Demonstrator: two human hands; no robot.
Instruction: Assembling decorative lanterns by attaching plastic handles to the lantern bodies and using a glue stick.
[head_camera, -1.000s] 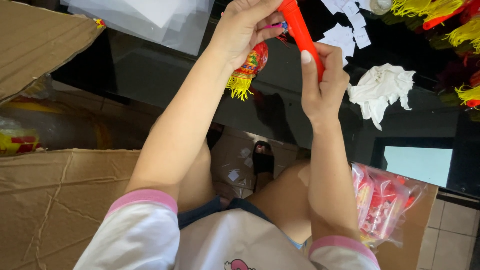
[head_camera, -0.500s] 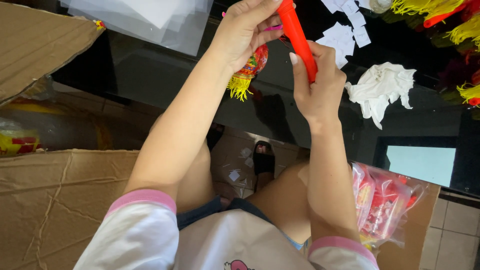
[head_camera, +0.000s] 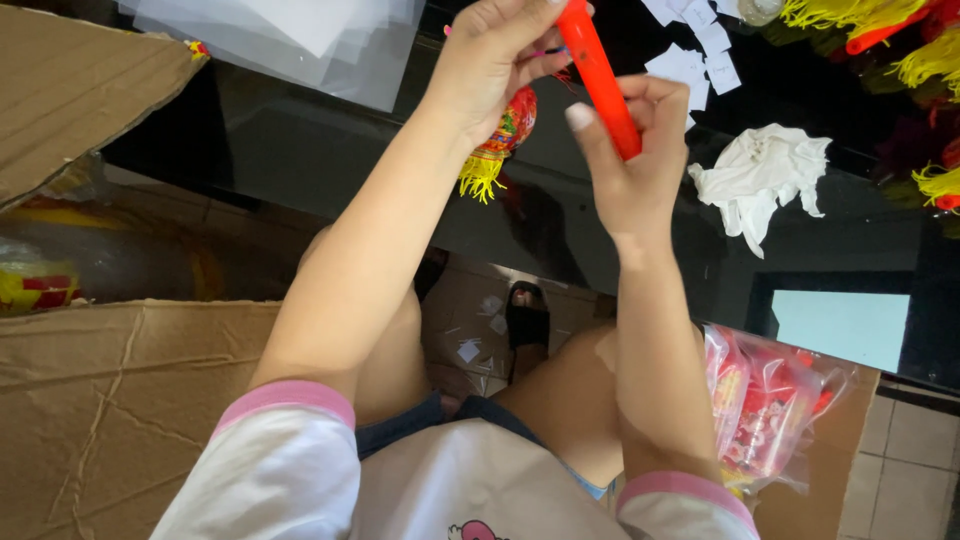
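- Surface: a black, glossy glass table (head_camera: 330, 150) spans the upper part of the view; it reflects a pale window patch at the right.
- Below the table edge: flattened brown corrugated cardboard (head_camera: 110, 400) at the left, creased and matte; a dark sandal (head_camera: 527, 318) on the floor among small paper scraps.
- On the table: translucent plastic sheets (head_camera: 290, 40) at top left, smooth and overlapping; small white paper slips (head_camera: 690, 55) near the top; a crumpled white cloth (head_camera: 765, 175), soft and wrinkled; yellow and red tassels (head_camera: 900, 40) at the top right corner.
- At the lower right: a clear plastic bag of red packets (head_camera: 770, 410), shiny and crinkled, beside the person's knee.
- Main item: an orange-red stick (head_camera: 598, 75), smooth, rigid, cylindrical, tilted, held above the table between both hands.
- Right hand (head_camera: 635, 165): fingers curled and clamped on the lower part of the stick, thumb raised alongside it.
- Left hand (head_camera: 490, 60): fingers closed about the upper part of the stick; the exact contact is partly hidden.
- Hanging under the left hand: a small red lantern ornament (head_camera: 508, 128) with a yellow fringe, round, patterned, glossy.
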